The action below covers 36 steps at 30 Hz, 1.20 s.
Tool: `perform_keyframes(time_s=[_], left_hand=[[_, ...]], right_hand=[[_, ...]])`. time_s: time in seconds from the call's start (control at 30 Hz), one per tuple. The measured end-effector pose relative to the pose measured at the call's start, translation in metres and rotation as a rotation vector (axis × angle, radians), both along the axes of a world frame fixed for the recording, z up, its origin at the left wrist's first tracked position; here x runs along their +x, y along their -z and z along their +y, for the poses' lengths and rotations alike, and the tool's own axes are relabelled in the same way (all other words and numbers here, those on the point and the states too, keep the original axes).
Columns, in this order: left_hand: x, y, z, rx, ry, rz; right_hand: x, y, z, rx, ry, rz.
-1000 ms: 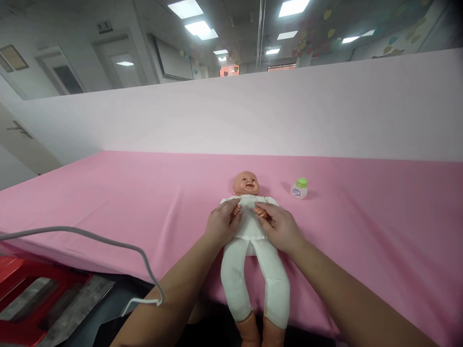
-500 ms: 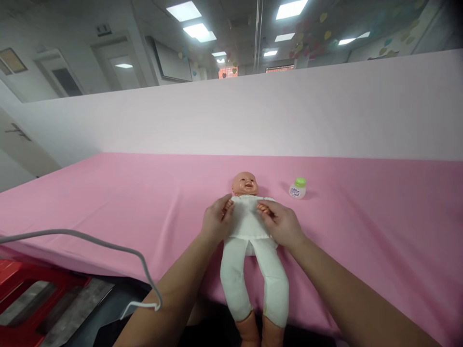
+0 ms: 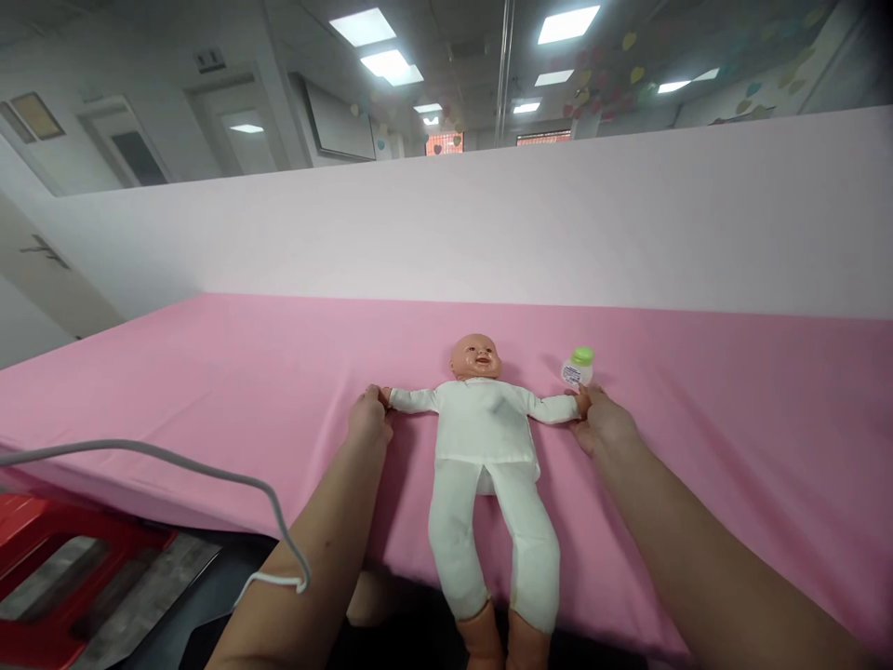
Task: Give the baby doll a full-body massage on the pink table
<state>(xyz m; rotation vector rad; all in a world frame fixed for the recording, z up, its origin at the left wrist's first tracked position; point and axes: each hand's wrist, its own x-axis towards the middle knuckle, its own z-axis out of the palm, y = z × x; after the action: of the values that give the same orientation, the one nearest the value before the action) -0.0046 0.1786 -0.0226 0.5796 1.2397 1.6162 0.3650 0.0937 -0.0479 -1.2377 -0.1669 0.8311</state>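
A baby doll [image 3: 486,423] in a white top and white trousers lies on its back on the pink cloth [image 3: 279,381], head away from me. Both its arms stretch straight out to the sides. My left hand [image 3: 369,414] is closed around the doll's hand on the left. On the other side, my right hand [image 3: 604,416] grips the doll's other hand. Just behind my right hand stands a small clear bottle [image 3: 577,368] with a green cap; my fingers overlap its lower edge in view, and I cannot tell whether they touch it.
A white partition [image 3: 488,223] rises behind the pink surface. A grey cable [image 3: 174,458] loops across the lower left to my left forearm. Below the table edge at left is a red plastic stool [image 3: 62,568]. The doll's feet hang over the front edge.
My hands have moved apart from the doll's chest, drawing its folded arms outward to full stretch on both sides. My right hand has come close to the bottle.
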Motion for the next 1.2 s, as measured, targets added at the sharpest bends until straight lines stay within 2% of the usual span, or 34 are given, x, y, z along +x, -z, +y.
perform_keyframes(time_s=[0.17,0.3,0.43,0.53,0.63,0.8,0.97,1.03,1.1,1.2], left_hand=[[0.000,-0.003,-0.002,-0.052,0.005,0.016],[0.010,-0.012,-0.012,0.067,0.013,0.088],[0.026,-0.019,-0.036,0.300,0.092,0.358],[0.040,-0.024,-0.056,0.392,0.189,0.588],[0.050,-0.025,-0.070,0.438,0.283,0.867],[0.058,-0.020,-0.077,0.630,0.443,1.222],[0.062,-0.018,-0.080,0.761,0.531,1.404],[0.062,-0.018,-0.080,0.763,0.526,1.392],[0.061,-0.019,-0.079,0.716,0.491,1.332],[0.055,-0.022,-0.074,0.546,0.351,1.119]], right_hand=[[0.006,0.002,0.003,-0.014,0.002,0.045],[-0.011,-0.010,-0.005,0.108,-0.014,-0.026],[-0.042,-0.030,-0.023,0.312,-0.116,-0.381],[-0.067,-0.040,-0.037,0.285,-0.200,-0.715],[-0.088,-0.042,-0.046,0.245,-0.330,-0.964],[-0.106,-0.044,-0.050,0.293,-0.555,-1.313],[-0.111,-0.049,-0.049,0.340,-0.656,-1.562],[-0.111,-0.048,-0.049,0.338,-0.658,-1.586],[-0.109,-0.047,-0.050,0.322,-0.620,-1.515],[-0.098,-0.046,-0.048,0.261,-0.405,-1.238]])
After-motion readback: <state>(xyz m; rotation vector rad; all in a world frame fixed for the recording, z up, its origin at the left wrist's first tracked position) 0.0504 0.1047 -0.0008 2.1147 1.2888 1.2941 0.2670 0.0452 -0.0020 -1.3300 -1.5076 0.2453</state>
